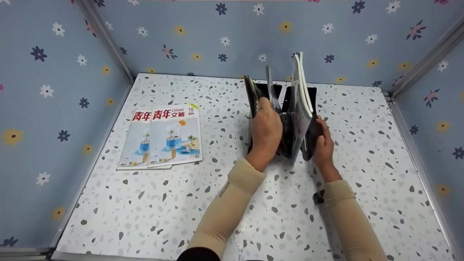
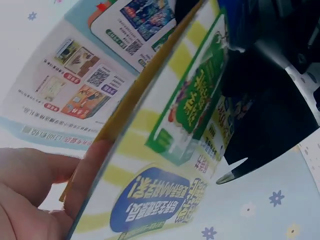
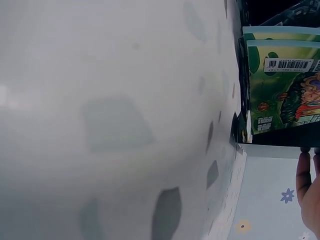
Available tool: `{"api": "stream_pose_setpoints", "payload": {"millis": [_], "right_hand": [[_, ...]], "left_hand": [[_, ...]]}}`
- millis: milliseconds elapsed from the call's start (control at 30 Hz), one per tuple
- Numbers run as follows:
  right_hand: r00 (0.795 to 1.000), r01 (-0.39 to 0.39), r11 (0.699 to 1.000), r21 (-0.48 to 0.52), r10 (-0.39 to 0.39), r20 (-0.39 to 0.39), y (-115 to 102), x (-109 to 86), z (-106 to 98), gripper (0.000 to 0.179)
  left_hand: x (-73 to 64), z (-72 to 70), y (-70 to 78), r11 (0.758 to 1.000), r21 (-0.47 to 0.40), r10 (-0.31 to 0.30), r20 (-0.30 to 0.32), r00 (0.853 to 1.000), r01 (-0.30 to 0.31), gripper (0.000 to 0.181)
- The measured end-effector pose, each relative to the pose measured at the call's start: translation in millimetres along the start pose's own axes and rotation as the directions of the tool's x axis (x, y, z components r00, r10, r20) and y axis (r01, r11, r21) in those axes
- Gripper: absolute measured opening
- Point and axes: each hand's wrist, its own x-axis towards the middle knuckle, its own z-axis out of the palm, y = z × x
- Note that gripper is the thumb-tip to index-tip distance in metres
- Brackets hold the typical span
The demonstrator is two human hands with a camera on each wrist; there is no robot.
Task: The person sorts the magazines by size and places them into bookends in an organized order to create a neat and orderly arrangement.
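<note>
A black bookend stand (image 1: 311, 141) holds several upright magazines (image 1: 301, 83) toward its right side. My left hand (image 1: 266, 127) reaches in at the stand's left part. In the left wrist view that hand pinches a magazine (image 2: 150, 195) with a yellow-and-white striped, green-panelled cover. A thin booklet (image 1: 269, 81) stands just right of the left hand. My right hand (image 1: 324, 143) rests its fingers against the outside of the stand's right panel. In the right wrist view, green magazines (image 3: 280, 95) with a barcode lean within the stand, fingertips (image 3: 304, 162) at the panel's edge.
Two matching magazines (image 1: 174, 137) with red titles lie overlapping on the left of the speckled white table (image 1: 174, 210). Blue flowered panels (image 1: 203, 40) enclose the table at the back and both sides. A small black object (image 1: 318, 197) shows beside the right sleeve.
</note>
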Motion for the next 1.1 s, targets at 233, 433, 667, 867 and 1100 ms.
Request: {"api": "stream_pose_setpoints", "payload": {"millis": [233, 433, 667, 867, 1100], "right_hand": [[1.000, -0.023, 1.000, -0.006, 0.023, 0.003, -0.2, -0.3, -0.4, 0.046], [1.000, -0.014, 1.000, -0.011, 0.014, -0.008, 0.6, 1.3, -2.1, 0.046], [1.000, -0.009, 1.000, 0.003, 0.009, -0.012, 0.8, 2.1, -3.3, 0.040], [1.000, 0.007, 1.000, 0.012, -0.007, -0.009, 1.3, 1.6, -2.5, 0.060], [1.000, -0.002, 1.000, 0.013, 0.002, 0.003, 1.6, -0.7, 0.4, 0.049]], "left_hand": [[-1.8, 1.1, -5.1, 0.933, 0.351, 0.129, -0.135, 0.982, -0.075, 0.028], [-2.6, -2.3, -15.3, 0.928, 0.371, 0.054, -0.125, 0.991, -0.004, 0.051], [-2.4, -9.1, -29.1, 0.971, 0.240, 0.012, -0.113, 0.994, 0.015, 0.045], [-8.9, -13.7, -42.1, 0.998, 0.053, -0.040, -0.031, 0.999, 0.042, 0.053], [-15.5, -9.9, -54.6, 0.987, -0.116, -0.112, 0.029, 0.993, 0.115, 0.049]]}}
